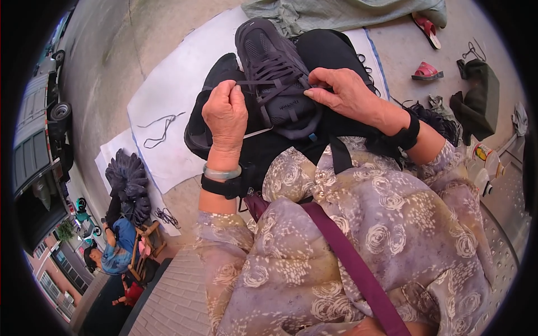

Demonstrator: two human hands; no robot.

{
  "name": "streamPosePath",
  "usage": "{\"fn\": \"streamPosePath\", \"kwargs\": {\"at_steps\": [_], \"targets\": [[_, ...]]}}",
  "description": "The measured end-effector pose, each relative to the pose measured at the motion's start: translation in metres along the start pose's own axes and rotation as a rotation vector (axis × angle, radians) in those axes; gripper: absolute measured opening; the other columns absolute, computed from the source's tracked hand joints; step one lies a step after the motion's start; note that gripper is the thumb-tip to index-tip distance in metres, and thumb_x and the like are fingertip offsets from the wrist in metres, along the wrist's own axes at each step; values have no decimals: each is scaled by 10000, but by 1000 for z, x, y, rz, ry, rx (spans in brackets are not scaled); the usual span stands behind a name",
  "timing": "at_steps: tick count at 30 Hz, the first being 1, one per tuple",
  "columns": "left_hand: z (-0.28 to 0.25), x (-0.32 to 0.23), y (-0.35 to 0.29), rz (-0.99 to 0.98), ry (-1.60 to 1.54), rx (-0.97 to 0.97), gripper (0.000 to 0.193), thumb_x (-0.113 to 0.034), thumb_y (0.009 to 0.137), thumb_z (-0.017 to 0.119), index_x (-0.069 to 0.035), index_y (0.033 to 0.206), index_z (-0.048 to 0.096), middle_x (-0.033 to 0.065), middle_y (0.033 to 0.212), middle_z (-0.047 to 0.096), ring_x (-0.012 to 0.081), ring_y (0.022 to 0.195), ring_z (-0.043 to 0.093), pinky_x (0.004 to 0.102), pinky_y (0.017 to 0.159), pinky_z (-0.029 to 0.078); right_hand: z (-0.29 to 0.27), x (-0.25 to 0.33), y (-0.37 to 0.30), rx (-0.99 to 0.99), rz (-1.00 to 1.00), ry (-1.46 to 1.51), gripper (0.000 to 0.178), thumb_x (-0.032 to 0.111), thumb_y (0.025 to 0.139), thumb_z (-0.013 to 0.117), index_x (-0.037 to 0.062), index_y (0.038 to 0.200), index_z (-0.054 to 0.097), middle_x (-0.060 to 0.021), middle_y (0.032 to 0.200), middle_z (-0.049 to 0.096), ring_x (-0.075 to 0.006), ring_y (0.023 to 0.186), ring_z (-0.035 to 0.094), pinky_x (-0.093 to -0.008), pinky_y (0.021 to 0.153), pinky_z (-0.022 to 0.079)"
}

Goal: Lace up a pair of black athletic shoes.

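Note:
A dark grey lace-up sneaker (pixel 283 103) rests on my lap, toe pointing away from me. Its flat grey shoelace (pixel 263 82) runs across the tongue and through the eyelets. At the shoe's left side, my left hand (pixel 226 115) pinches a length of the lace between thumb and forefinger, drawn taut. My right hand (pixel 350 95) is at the right row of eyelets, thumb and forefinger closed around the lace, whose gripped part is mostly hidden.
A white sheet (pixel 159 106) lies on the ground, bearing a loose shoelace (pixel 162 129). A dark bundle (pixel 128 179) lies to the left, near a seated person (pixel 115 252). Red slippers (pixel 427 71) and a dark green bag (pixel 479 98) lie right. Grey-green fabric (pixel 336 17) covers the far edge.

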State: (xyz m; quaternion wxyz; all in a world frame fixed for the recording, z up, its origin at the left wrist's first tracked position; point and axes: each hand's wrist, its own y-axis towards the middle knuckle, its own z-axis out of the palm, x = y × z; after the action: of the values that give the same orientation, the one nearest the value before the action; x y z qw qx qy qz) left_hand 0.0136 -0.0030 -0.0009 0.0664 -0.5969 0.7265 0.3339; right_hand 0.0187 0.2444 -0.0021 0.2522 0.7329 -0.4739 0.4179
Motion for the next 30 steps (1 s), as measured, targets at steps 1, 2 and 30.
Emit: {"fn": "streamPosePath", "kwargs": {"at_steps": [1, 2, 30], "targets": [[0, 0, -2, -121, -108, 58, 87, -87, 826, 587, -4, 828, 615, 44, 636, 594, 107, 513, 533, 230, 506, 436, 0, 2, 2, 30, 15, 10, 264, 266, 805, 609, 15, 880, 581, -158, 771, 624, -350, 744, 600, -394, 645, 462], [1, -1, -4, -242, -216, 115, 96, -99, 835, 590, -8, 823, 616, 9, 633, 578, 77, 504, 515, 207, 488, 422, 0, 2, 2, 30, 12, 10, 264, 266, 805, 609, 15, 880, 581, -158, 771, 624, -350, 744, 600, -394, 645, 462], [9, -31, -23, -334, -236, 191, 144, -66, 770, 598, 1, 893, 565, 109, 799, 573, 205, 645, 576, 295, 603, 469, -45, -35, -36, 183, 288, 421, 200, 221, 867, 609, 39, 832, 535, 79, 656, 425, -17, 616, 353, -190, 530, 287]]}}
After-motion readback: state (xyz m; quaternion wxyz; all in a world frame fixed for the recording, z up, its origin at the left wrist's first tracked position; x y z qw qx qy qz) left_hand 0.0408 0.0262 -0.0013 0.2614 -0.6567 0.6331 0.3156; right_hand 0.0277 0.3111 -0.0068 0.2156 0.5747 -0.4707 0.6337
